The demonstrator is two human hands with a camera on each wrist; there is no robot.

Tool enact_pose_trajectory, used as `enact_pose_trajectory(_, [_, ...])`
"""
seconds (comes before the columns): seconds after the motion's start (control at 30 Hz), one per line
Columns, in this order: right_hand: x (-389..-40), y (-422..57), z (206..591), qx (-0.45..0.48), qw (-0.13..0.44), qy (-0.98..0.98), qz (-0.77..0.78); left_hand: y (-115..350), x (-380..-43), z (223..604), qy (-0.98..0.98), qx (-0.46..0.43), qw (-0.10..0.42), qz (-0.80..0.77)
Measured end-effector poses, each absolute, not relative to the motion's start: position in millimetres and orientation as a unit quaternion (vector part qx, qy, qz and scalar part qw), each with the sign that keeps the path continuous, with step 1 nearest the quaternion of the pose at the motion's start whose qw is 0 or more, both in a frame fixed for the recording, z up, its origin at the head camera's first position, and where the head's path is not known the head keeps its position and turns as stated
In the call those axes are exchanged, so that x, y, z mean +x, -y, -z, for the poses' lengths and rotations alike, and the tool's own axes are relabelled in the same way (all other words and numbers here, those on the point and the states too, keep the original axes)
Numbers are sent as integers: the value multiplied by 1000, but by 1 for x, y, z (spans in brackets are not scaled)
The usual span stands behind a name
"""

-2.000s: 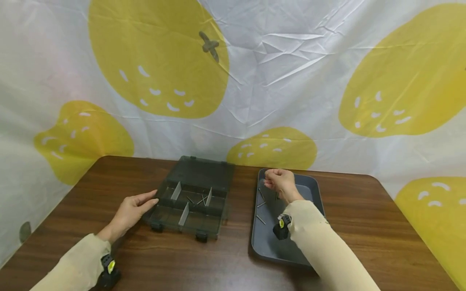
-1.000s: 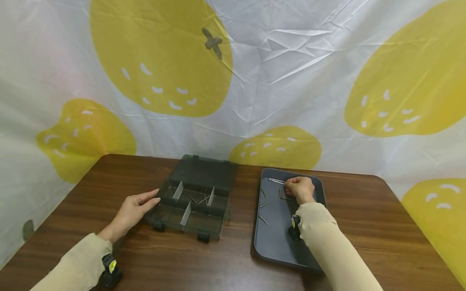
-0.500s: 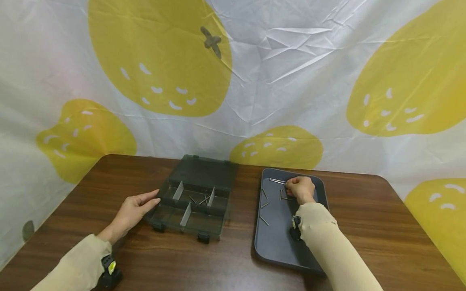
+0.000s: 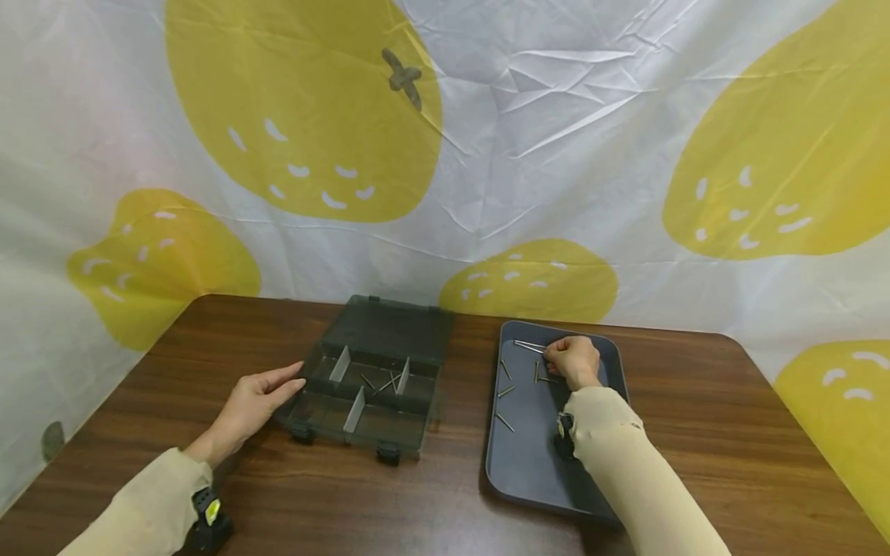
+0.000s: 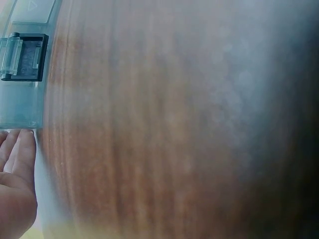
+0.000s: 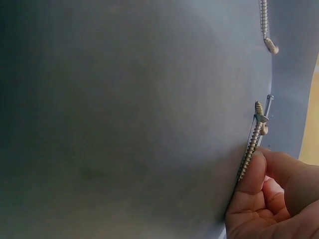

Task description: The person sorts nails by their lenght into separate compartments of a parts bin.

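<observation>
My left hand (image 4: 259, 398) rests straight fingers against the left side of an open, see-through grey compartment box (image 4: 389, 423); in the left wrist view these fingers (image 5: 24, 154) meet the box's edge beside a black latch (image 5: 31, 57). Several screws (image 4: 385, 382) lie in the box's back middle compartment. Over the far part of a dark grey tray (image 4: 528, 471), my right hand (image 4: 573, 361) pinches what looks like metal tweezers (image 4: 530, 345), the prongs pointing left. A screw (image 6: 250, 149) lies close by the thumb in the right wrist view; the fingertips' exact hold is partly hidden.
More screws (image 4: 504, 422) are scattered along the tray's left side. Grey dividers (image 4: 354, 409) split the box, and its lid (image 4: 389, 328) leans back. Behind the brown wooden table (image 4: 334, 502) hangs a white cloth with yellow fruit shapes (image 4: 528, 282).
From its raised place over the tray's back left, my right hand has come down and rightward, uncovering the tweezers' prongs. It has since stayed nearly still. The left hand keeps its place.
</observation>
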State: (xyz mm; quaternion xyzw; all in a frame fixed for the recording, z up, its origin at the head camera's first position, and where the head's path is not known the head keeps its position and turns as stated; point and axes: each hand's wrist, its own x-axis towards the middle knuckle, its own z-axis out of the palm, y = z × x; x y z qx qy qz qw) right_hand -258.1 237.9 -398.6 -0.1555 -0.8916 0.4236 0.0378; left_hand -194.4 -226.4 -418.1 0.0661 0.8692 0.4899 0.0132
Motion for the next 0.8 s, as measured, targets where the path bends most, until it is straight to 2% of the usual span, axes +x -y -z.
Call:
enact_pose_trajectory(0.37, [-257, -238, 399, -128, 41, 917, -375, 227, -195, 419, -869, 63, 12, -490])
enact_pose_trajectory(0.8, [-257, -241, 399, -92, 7, 928, -361, 225, -194, 418, -870, 70, 6, -488])
